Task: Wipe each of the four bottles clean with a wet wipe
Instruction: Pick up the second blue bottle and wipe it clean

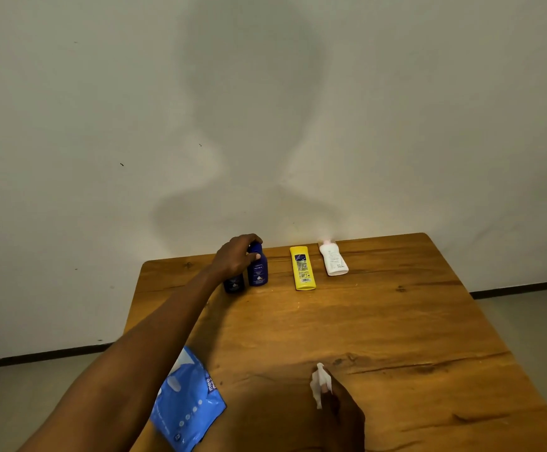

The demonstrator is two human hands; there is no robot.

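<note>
Several bottles stand in a row near the far edge of the wooden table (379,321). My left hand (237,256) reaches out and grips the top of the blue bottle (258,270). A smaller dark blue bottle (234,283) stands just left of it, partly hidden by my wrist. To the right lie a yellow bottle (302,269) and a white bottle with a pink cap (333,260), both flat on the table. My right hand (340,406) rests near the front of the table and holds a crumpled white wet wipe (320,383).
A blue wet wipe pack (187,402) lies at the front left of the table, under my left forearm. A pale wall rises right behind the table's far edge. The floor shows on both sides of the table.
</note>
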